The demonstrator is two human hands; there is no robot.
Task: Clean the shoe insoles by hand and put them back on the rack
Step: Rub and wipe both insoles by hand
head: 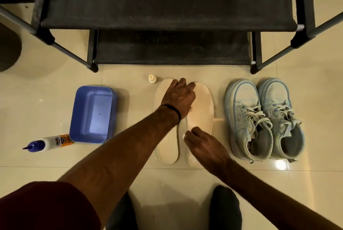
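**Both hands on the insoles, before the rack**

From the head view, two pale cream foam insoles [201, 103] lay side by side on the glossy beige tiled floor [306, 183], toes toward the black fabric-shelved metal shoe rack [167, 16]. The left hand [178, 96] lay flat with relaxed fingers across both toe ends. The right hand [202, 142] rested on the right insole's heel part, fingers loosely bent; whether it pinched anything could not be told. A pair of light blue lace-up sneakers [263, 118] stood just beside the insoles' right edge. A blue rectangular plastic tub [92, 114] sat well apart on the left, a white glue bottle with blue cap [48, 142] touching its near corner. A small cream bottle [151, 78] stood near the left insole's toe.
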